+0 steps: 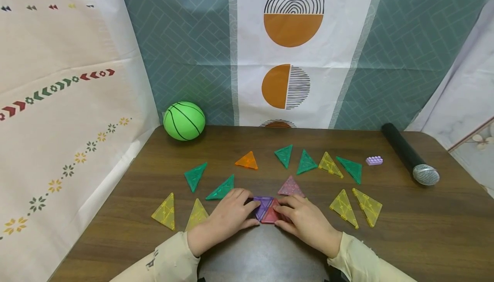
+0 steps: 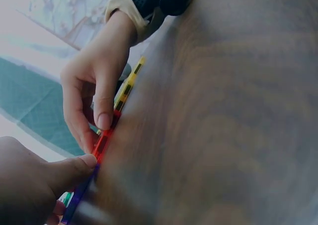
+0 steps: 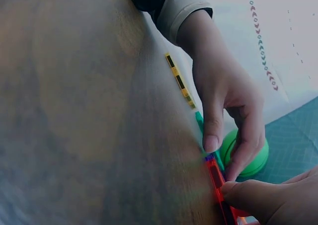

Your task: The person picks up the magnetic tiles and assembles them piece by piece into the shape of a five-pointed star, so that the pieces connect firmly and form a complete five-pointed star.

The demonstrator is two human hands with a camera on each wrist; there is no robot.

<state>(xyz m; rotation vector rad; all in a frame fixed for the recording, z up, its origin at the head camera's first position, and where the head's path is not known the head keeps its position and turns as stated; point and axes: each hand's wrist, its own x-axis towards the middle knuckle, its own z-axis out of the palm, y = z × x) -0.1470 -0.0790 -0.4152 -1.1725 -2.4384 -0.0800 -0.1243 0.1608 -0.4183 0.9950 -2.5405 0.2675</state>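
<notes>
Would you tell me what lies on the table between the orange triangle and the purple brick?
In the head view, four triangles lie between the orange triangle and the purple brick: two green, one yellow, one more green.

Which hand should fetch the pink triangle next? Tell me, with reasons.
Right, probably. The pink triangle lies just beyond the right hand, nearly touching its fingers. The left hand sits farther off, across the purple triangle and red triangle both hands hold.

Home play corner: wooden table (image 1: 424, 239), patterned wall cloths (image 1: 293, 50), toy ball (image 1: 184, 120).
</notes>
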